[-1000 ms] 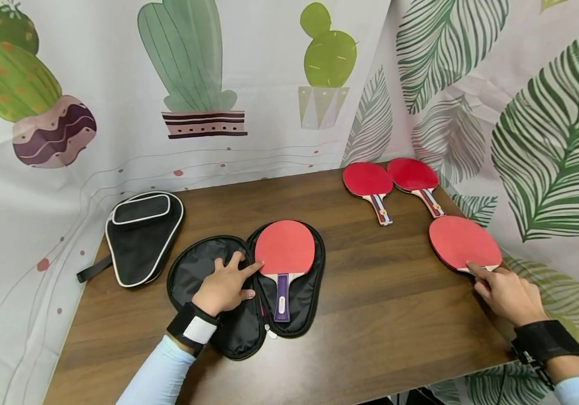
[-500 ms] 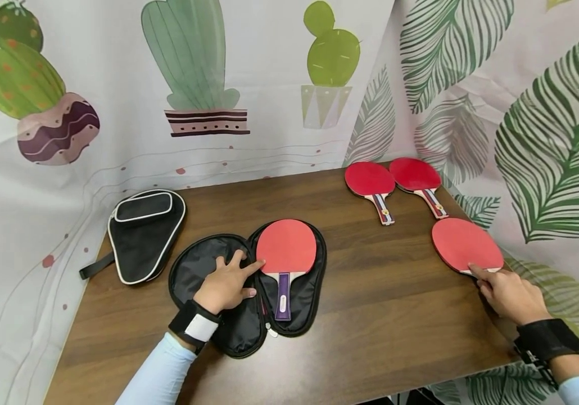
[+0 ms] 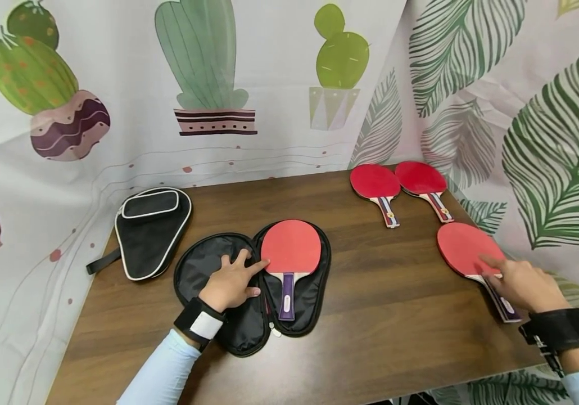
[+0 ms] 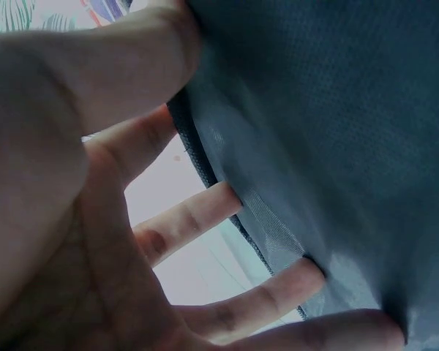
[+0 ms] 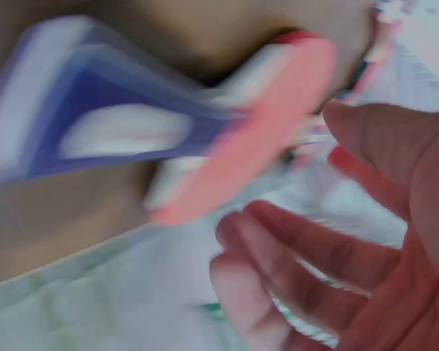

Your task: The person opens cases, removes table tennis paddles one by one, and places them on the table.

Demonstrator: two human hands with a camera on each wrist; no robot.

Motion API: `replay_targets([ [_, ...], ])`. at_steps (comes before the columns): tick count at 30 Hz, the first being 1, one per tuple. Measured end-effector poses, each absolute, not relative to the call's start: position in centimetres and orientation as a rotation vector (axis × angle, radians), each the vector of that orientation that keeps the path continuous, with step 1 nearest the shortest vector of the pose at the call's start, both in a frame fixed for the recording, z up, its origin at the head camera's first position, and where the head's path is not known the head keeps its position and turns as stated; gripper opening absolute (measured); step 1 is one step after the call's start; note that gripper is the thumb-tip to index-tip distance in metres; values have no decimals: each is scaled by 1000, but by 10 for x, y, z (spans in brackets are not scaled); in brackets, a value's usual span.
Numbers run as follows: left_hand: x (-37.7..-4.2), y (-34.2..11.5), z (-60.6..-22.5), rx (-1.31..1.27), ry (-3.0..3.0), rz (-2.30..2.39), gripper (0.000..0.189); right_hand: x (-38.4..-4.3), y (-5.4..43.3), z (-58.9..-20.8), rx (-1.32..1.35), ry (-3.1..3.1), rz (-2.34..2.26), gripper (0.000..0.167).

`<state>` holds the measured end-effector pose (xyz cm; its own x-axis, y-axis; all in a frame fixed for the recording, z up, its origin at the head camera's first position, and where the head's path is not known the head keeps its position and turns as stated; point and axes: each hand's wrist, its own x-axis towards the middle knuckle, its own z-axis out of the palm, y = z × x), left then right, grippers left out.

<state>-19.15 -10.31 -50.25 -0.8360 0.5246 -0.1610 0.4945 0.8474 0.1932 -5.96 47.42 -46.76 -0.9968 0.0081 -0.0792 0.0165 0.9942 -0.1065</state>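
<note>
A black zippered paddle case lies unfolded on the table, with a red table tennis paddle in its right half. My left hand rests with spread fingers on the left half, the index fingertip right at the paddle's edge. In the left wrist view those fingertips press on the dark lining. At the right, another red paddle with a purple handle lies by the table's edge. My right hand hovers over its handle, fingers loosely bent and apart from it in the right wrist view.
A closed black case with white piping and a strap lies at the back left. Two more red paddles, one beside the other, lie at the back right. Printed cloths hang behind and right of the wooden table.
My right hand has come off the neck of the right-hand paddle and shifted right, uncovering its handle. The left hand keeps its place on the case. The head view has shifted slightly.
</note>
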Motion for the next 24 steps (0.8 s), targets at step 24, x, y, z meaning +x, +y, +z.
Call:
replay_targets([
  [24, -189, -106, -503, 773, 2837, 197, 64, -141, 191, -440, -824, 3368, -336, 54],
])
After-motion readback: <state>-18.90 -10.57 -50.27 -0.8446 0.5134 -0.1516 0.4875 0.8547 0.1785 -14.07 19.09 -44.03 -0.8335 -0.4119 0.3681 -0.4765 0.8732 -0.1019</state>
